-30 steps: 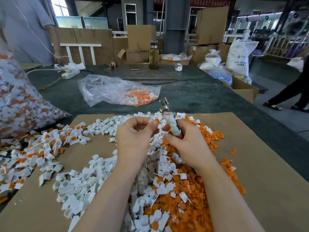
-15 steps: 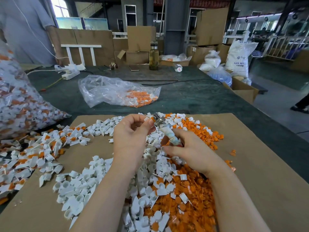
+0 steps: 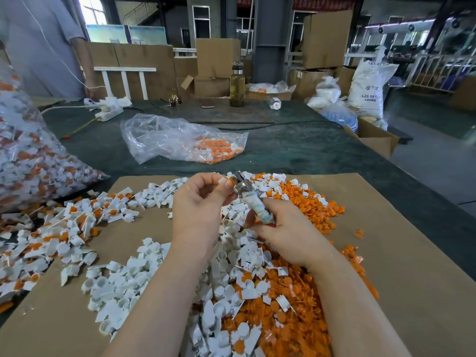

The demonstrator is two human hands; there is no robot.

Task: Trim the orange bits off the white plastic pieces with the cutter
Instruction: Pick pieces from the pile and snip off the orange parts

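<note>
Head view: our left hand (image 3: 198, 202) pinches a white piece (image 3: 223, 180), right hand (image 3: 286, 228) grips the cutter (image 3: 251, 199); sack (image 3: 368, 85) reads "ABS".

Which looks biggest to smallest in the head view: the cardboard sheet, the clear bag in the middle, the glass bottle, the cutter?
1. cardboard sheet
2. clear bag
3. glass bottle and cutter: look alike; the cutter is much nearer, so unsure.

Shiny metal cutter (image 3: 240, 188) head, matt brown cardboard sheet (image 3: 401, 253), crinkled glossy clear plastic bag (image 3: 164, 140).
</note>
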